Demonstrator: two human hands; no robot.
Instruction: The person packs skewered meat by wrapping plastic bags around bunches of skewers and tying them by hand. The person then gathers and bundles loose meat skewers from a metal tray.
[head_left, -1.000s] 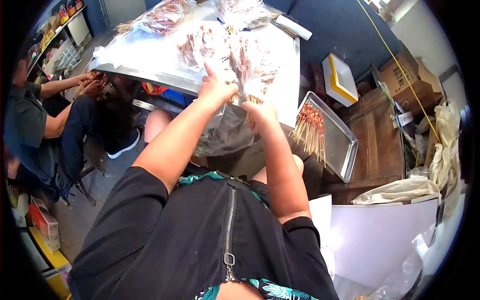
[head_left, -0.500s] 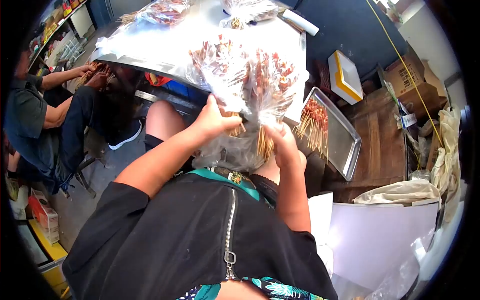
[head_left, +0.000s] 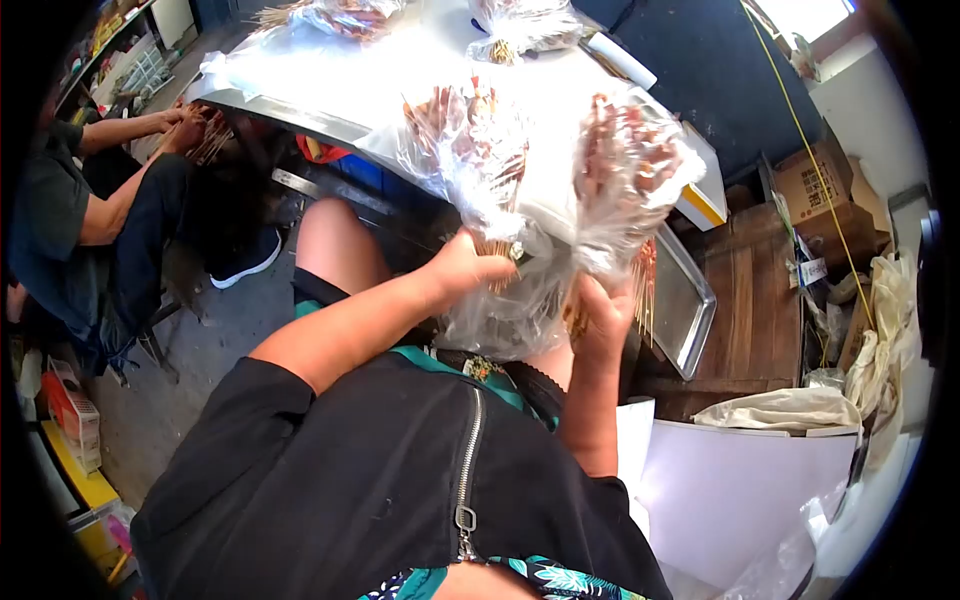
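My left hand (head_left: 465, 268) is closed round the gathered neck of a clear plastic bag of meat skewers (head_left: 468, 140). Its stick ends poke out below my fingers. In my right hand (head_left: 606, 308) is a second bag of meat skewers (head_left: 632, 165), also gripped by its neck. Both bundles point away from me, meat end up, with a gap between them. Crumpled clear plastic (head_left: 495, 318) lies over my lap beneath my hands. Loose skewers (head_left: 646, 290) on a metal tray (head_left: 695, 335) are partly hidden behind the right bundle.
More bagged skewers (head_left: 525, 25) rest on the bright metal table (head_left: 330, 120) ahead. A yellow-edged white box (head_left: 705, 190) and a cardboard box (head_left: 815, 185) stand right. At the left, a seated person (head_left: 80, 220) handles skewers. A white panel (head_left: 750, 490) is near my right elbow.
My right hand has carried its bag rightward, away from the left one, so the two bundles have separated. The view has shifted slightly. The right bag now covers more of the tray's skewers.
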